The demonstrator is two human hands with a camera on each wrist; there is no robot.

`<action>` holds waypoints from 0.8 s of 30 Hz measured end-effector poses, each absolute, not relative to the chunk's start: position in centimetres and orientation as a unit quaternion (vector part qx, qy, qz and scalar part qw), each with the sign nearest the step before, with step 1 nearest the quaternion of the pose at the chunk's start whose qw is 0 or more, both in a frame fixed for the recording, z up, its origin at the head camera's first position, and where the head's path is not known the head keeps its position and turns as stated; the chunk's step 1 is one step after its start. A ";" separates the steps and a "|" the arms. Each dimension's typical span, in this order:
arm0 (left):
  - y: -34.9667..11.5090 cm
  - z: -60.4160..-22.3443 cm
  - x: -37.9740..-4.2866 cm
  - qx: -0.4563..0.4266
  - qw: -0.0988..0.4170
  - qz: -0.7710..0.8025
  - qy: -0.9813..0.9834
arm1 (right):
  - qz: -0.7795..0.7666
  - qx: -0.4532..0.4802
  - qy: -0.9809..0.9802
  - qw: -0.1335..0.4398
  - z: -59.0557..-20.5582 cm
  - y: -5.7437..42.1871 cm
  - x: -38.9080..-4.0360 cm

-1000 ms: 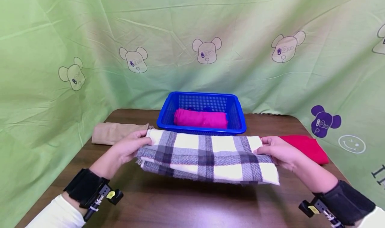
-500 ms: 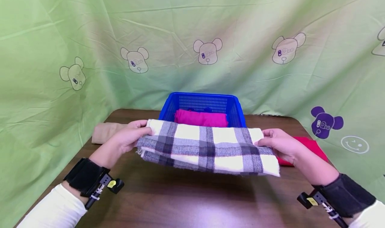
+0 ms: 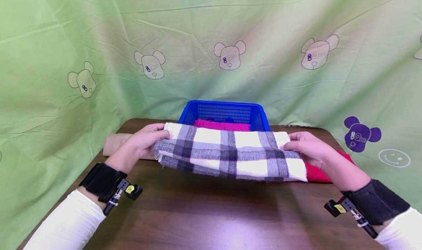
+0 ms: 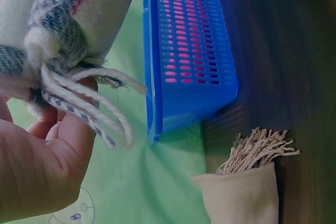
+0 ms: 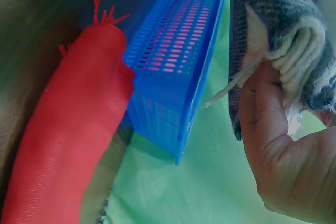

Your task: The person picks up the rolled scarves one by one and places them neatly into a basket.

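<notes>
A folded plaid scarf (image 3: 227,151) in white, grey and dark checks hangs level between both hands, above the table. My left hand (image 3: 148,140) pinches its left end, where white and grey fringe strands (image 4: 89,103) dangle in the left wrist view. The right end is gripped by my right hand (image 3: 308,149), with the layered folds showing above the fingers in the right wrist view. Behind the scarf stands a blue plastic basket (image 3: 263,118), its front hidden by the scarf. Inside the basket lies a bright pink folded cloth (image 3: 224,126), partly covered from sight.
To the left, a beige folded scarf (image 3: 115,144) with fringe (image 4: 257,150) lies on the brown wooden table (image 3: 211,209). A red rolled scarf (image 5: 73,114) lies at the right, partly behind the right hand. A green curtain (image 3: 184,30) printed with bear heads surrounds the table.
Both hands have raised the plaid scarf and carried it away from me, toward the basket. It now covers the basket's front rim and more of the pink cloth.
</notes>
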State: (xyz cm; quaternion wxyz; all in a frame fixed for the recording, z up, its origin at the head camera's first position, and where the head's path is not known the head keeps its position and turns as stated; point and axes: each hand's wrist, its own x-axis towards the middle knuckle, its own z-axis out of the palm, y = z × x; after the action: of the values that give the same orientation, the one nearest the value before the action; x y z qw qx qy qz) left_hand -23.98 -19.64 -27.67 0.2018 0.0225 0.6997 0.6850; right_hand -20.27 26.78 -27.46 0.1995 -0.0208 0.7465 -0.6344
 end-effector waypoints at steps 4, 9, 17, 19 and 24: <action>-19.4 -27.7 -24.7 0.030 0.185 0.675 0.714 | -0.623 -0.019 0.758 0.194 -27.3 26.8 -20.9; -19.2 -27.6 -25.5 0.025 0.179 0.672 0.719 | -0.622 -0.009 0.761 0.184 -27.1 26.6 -21.8; -19.1 -27.4 -26.7 0.013 0.178 0.662 0.728 | -0.620 0.005 0.764 0.175 -26.9 26.2 -22.9; -19.0 -27.4 -27.1 0.009 0.177 0.661 0.730 | -0.621 0.006 0.764 0.174 -26.9 26.2 -23.3; -18.8 -27.3 -28.0 0.004 0.173 0.664 0.727 | -0.632 0.031 0.753 0.184 -26.6 26.0 -24.1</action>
State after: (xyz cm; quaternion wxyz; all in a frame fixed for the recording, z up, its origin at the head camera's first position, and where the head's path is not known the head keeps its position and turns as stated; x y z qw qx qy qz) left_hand -27.95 -18.78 -27.25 0.1726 0.0043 0.7274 0.6642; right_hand -24.11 26.04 -26.60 0.1836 0.0311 0.7525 -0.6317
